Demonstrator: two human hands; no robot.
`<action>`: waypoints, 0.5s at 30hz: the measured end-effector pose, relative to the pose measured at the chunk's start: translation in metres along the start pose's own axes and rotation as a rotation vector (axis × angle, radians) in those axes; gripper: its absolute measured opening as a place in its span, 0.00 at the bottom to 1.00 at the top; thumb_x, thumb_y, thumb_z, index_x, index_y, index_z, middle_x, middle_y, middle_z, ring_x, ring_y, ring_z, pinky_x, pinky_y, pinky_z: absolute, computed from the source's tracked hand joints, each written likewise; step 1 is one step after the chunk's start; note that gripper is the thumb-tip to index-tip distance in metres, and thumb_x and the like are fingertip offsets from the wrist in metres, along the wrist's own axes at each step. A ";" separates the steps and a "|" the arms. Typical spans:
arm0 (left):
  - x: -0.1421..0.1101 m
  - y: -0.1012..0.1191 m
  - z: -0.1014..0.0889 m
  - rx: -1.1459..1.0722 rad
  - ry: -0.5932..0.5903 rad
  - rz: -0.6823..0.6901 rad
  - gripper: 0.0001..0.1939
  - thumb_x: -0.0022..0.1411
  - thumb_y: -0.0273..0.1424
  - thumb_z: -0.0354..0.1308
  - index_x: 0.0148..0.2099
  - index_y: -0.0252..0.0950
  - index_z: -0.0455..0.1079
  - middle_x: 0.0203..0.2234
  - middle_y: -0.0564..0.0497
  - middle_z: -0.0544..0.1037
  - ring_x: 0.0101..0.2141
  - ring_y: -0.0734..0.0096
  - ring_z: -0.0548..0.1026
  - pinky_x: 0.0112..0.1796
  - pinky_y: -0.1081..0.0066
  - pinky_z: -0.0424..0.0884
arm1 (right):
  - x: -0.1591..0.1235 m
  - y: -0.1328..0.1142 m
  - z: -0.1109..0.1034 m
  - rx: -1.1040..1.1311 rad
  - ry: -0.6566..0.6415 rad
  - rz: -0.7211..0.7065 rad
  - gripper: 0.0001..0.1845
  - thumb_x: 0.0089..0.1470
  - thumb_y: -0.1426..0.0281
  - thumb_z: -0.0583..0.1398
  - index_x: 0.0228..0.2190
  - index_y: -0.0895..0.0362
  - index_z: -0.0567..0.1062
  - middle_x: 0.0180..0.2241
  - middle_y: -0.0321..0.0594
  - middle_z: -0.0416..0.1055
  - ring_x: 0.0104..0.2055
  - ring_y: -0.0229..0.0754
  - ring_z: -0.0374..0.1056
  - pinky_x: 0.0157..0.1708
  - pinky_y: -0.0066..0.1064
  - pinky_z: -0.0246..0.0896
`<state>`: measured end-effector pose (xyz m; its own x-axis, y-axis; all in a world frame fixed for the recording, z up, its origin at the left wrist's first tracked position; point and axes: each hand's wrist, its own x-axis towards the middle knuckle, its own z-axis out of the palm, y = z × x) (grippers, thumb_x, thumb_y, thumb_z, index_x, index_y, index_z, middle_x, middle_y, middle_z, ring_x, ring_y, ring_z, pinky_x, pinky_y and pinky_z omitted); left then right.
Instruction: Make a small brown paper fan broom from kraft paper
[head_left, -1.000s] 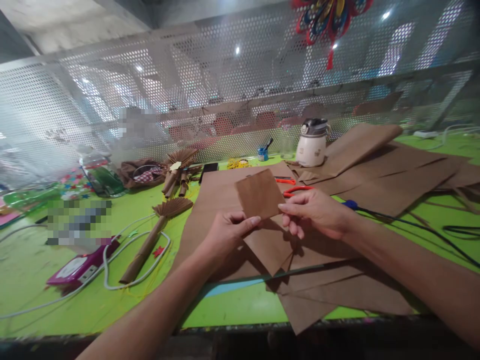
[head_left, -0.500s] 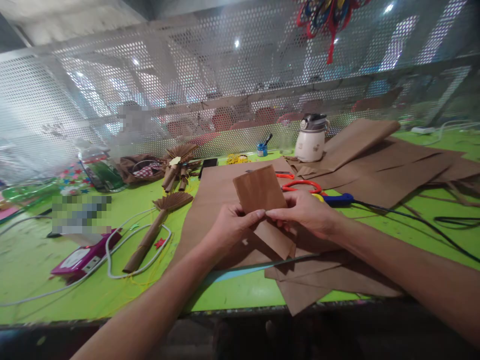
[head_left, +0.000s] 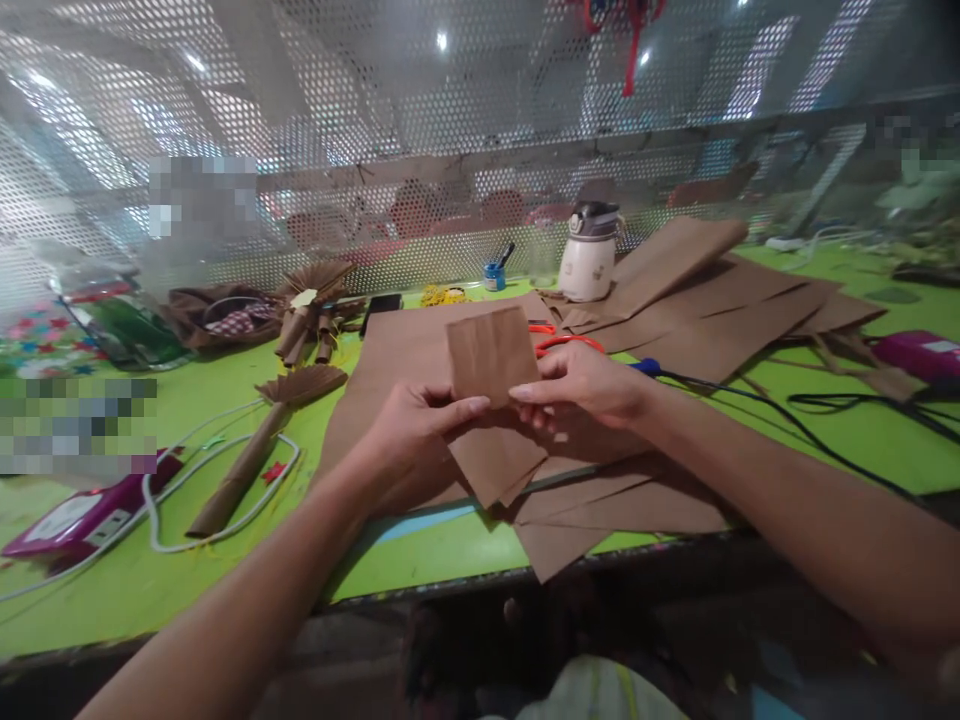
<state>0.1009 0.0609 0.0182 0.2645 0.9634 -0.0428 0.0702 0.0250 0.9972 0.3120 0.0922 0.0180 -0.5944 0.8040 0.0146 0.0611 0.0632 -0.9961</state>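
Note:
Between my two hands is a folded piece of brown paper point(head_left: 491, 355), held up above the table with its lower flap hanging down. My left hand point(head_left: 424, 420) pinches its left edge, thumb lying on the front. On the right edge my right hand point(head_left: 581, 385) grips it with thumb and fingers. Beneath lies a large sheet of brown kraft paper point(head_left: 382, 350), with smaller brown pieces point(head_left: 577, 530) near the table's front edge. Red-handled scissors point(head_left: 574, 343) lie just behind my right hand, partly hidden by it.
Left of the sheet lies a rolled brown paper piece with a fan-shaped top point(head_left: 251, 460), beside a white cable and a purple power strip point(head_left: 82, 520). Further back stand a white bottle point(head_left: 589, 255) and a small blue jar point(head_left: 494, 275). More brown sheets point(head_left: 720, 310) lie at right.
My view has turned to the right, so the table things shift left. Both hands still hold the folded paper, which now stands more upright and less tilted.

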 end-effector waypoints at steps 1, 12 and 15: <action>0.000 -0.001 -0.001 0.009 -0.013 0.000 0.09 0.47 0.33 0.67 0.31 0.32 0.79 0.27 0.49 0.81 0.28 0.70 0.75 0.32 0.73 0.70 | -0.001 -0.002 -0.002 0.014 -0.021 -0.024 0.13 0.45 0.64 0.65 0.27 0.63 0.77 0.25 0.40 0.73 0.25 0.34 0.66 0.24 0.25 0.61; 0.005 0.000 -0.010 0.286 0.248 0.215 0.20 0.53 0.44 0.59 0.34 0.31 0.77 0.30 0.45 0.79 0.30 0.65 0.75 0.32 0.72 0.69 | -0.041 -0.044 -0.042 -0.078 0.382 -0.025 0.19 0.39 0.71 0.68 0.37 0.58 0.75 0.22 0.33 0.67 0.19 0.30 0.57 0.16 0.24 0.49; 0.013 -0.007 -0.024 0.367 0.332 0.293 0.22 0.57 0.45 0.54 0.39 0.31 0.76 0.34 0.43 0.79 0.31 0.65 0.74 0.32 0.71 0.68 | -0.091 -0.041 -0.064 -0.200 0.573 0.146 0.38 0.38 0.71 0.69 0.52 0.55 0.67 0.15 0.27 0.59 0.15 0.32 0.53 0.13 0.24 0.44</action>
<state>0.0810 0.0792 0.0120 0.0111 0.9498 0.3128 0.3848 -0.2928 0.8753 0.4148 0.0545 0.0631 -0.0473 0.9986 -0.0216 0.2912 -0.0069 -0.9566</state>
